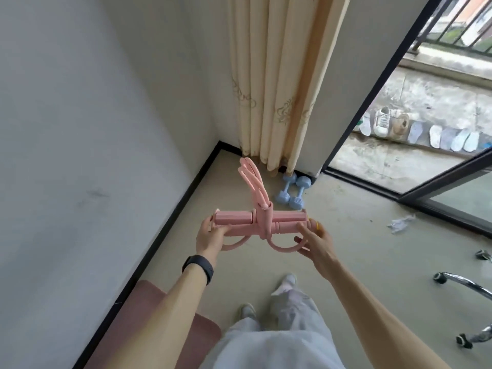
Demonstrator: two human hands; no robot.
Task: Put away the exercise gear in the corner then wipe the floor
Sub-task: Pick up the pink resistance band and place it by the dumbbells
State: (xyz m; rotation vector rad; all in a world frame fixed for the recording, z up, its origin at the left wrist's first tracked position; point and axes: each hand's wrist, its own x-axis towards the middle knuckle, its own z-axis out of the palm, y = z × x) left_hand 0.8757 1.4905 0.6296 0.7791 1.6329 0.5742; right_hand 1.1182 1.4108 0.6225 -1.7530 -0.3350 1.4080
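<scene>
A home room: curtain [269,83], balcony door, shoes [383,125] drying outside.

curtain [269,83] hanging | shoes [386,125] on balcony [431,99] | perhaps 3 chair casters [439,278]

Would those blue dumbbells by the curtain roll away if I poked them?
Probably not far: the dumbbells seem to have flat-sided ends, which should stop them rolling. They lie close together, so one would likely bump the other. Being weights, they are probably heavy for their small size.
</scene>
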